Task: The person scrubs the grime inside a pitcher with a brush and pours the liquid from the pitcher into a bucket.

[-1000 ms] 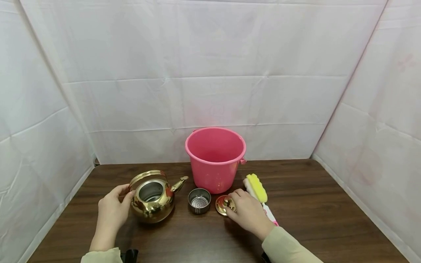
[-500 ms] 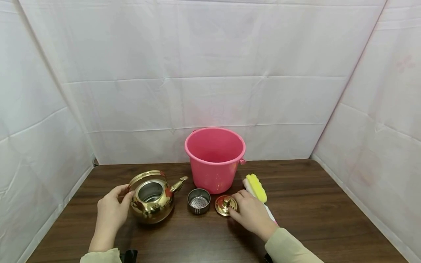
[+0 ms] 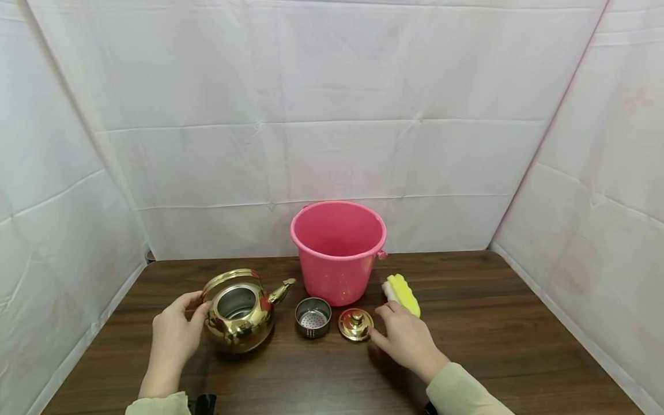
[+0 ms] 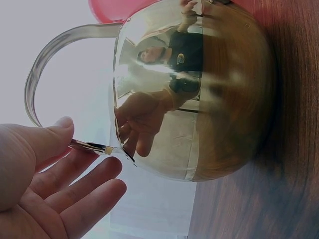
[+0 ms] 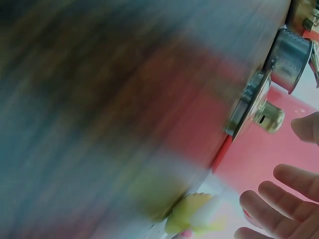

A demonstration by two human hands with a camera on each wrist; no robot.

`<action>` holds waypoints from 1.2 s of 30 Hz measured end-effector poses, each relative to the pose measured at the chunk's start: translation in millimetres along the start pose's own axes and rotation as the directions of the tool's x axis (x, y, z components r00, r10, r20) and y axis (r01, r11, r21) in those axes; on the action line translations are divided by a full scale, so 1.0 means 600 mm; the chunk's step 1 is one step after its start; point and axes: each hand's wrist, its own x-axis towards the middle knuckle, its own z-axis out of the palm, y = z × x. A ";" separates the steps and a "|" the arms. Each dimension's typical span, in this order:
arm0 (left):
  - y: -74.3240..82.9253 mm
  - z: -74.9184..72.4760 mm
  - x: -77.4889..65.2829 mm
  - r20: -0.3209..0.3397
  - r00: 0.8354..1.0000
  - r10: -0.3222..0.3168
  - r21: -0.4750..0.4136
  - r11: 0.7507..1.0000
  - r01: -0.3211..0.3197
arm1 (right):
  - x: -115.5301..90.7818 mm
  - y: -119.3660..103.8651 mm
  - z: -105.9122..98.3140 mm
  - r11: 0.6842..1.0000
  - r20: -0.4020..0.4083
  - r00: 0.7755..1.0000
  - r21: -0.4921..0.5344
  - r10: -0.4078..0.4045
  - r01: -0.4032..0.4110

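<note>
A gold kettle [image 3: 238, 317] with no lid stands on the brown table [image 3: 498, 340] at the left. My left hand [image 3: 193, 306] rests open against its left side, with the thumb at the base of the handle [image 4: 94, 147]. The wrist view shows the kettle's shiny belly [image 4: 199, 99] and my straight fingers [image 4: 75, 194]. The gold lid [image 3: 355, 324] lies flat on the table, knob up. My right hand [image 3: 386, 325] hovers just right of it, fingers relaxed and holding nothing. In the blurred right wrist view the lid [image 5: 249, 107] is apart from my fingers [image 5: 284, 199].
A small steel strainer cup [image 3: 313, 317] stands between kettle and lid. A pink bucket [image 3: 338, 251] stands behind them. A yellow sponge brush [image 3: 403, 294] lies right of the bucket, partly under my right hand. White sheets wall in the table on three sides.
My right hand has let go of the lid's knob and drawn back to the right; the lid stays on the table. The left hand and kettle have not moved.
</note>
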 end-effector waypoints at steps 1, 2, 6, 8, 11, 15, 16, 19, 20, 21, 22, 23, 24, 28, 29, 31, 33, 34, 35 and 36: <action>0.000 -0.001 0.000 0.002 1.000 -0.001 -0.002 1.000 0.001 | -0.001 0.000 -0.001 1.000 0.003 1.000 -0.002 0.005 -0.005; 0.000 -0.001 -0.001 0.005 1.000 -0.003 -0.002 1.000 0.003 | -0.001 0.001 -0.003 1.000 0.008 1.000 -0.002 0.011 -0.011; 0.002 -0.003 0.000 0.008 1.000 -0.009 -0.005 1.000 0.009 | -0.002 0.004 -0.007 0.999 0.040 0.998 0.000 0.046 -0.046; 0.002 -0.003 0.000 0.012 1.000 -0.011 -0.003 1.000 0.011 | -0.003 0.006 -0.008 0.998 0.056 0.997 -0.005 0.061 -0.061; 0.001 -0.003 0.000 0.018 1.000 -0.012 -0.002 1.000 0.012 | -0.005 0.009 -0.010 0.997 0.072 0.994 -0.010 0.078 -0.078; 0.001 -0.004 -0.001 0.020 1.000 -0.013 -0.001 1.000 0.013 | -0.005 0.013 -0.012 0.993 0.089 0.989 -0.012 0.115 -0.114; 0.000 -0.004 -0.001 0.020 1.000 -0.013 0.000 1.000 0.013 | -0.005 0.015 -0.013 0.992 0.094 0.988 -0.014 0.126 -0.125; -0.001 -0.005 -0.002 0.021 1.000 -0.010 0.004 1.000 0.010 | -0.004 0.019 -0.015 0.989 0.104 0.984 -0.020 0.146 -0.145; -0.001 -0.006 -0.002 0.021 1.000 -0.010 0.005 1.000 0.010 | -0.004 0.020 -0.016 0.989 0.109 0.983 -0.021 0.148 -0.147; -0.001 -0.006 -0.002 0.021 1.000 -0.012 0.005 1.000 0.012 | -0.004 0.021 -0.017 0.989 0.114 0.982 -0.022 0.149 -0.147; -0.001 -0.006 -0.001 0.020 1.000 -0.013 0.007 1.000 0.013 | -0.005 0.022 -0.019 0.989 0.117 0.982 -0.026 0.149 -0.147; -0.001 -0.006 -0.001 0.020 1.000 -0.014 0.008 1.000 0.014 | -0.005 0.023 -0.020 0.988 0.120 0.981 -0.030 0.151 -0.149; -0.001 -0.006 0.000 0.021 1.000 -0.015 0.008 1.000 0.015 | -0.006 0.024 -0.022 0.988 0.124 0.980 -0.032 0.155 -0.153; -0.001 -0.005 0.000 0.013 1.000 -0.018 0.005 1.000 0.018 | -0.009 0.032 -0.028 0.982 0.142 0.972 -0.046 0.188 -0.184; -0.001 -0.004 0.000 0.012 1.000 -0.018 0.003 1.000 0.018 | -0.010 0.035 -0.030 0.980 0.153 0.968 -0.046 0.200 -0.195; 0.000 -0.004 0.000 0.009 1.000 -0.018 0.003 1.000 0.018 | -0.012 0.040 -0.033 0.976 0.176 0.959 -0.048 0.220 -0.215; 0.000 -0.003 0.000 0.012 1.000 -0.017 -0.002 1.000 0.017 | -0.015 0.046 -0.037 0.971 0.199 0.951 -0.047 0.238 -0.233; 0.000 -0.003 0.000 0.013 1.000 -0.018 -0.006 1.000 0.018 | -0.018 0.048 -0.038 0.968 0.210 0.945 -0.049 0.250 -0.245; 0.001 -0.003 0.000 0.015 1.000 -0.019 -0.008 1.000 0.019 | -0.020 0.051 -0.040 0.965 0.221 0.939 -0.049 0.263 -0.259; 0.001 -0.003 0.000 0.018 1.000 -0.020 -0.008 1.000 0.020 | -0.023 0.054 -0.042 0.960 0.234 0.931 -0.047 0.280 -0.276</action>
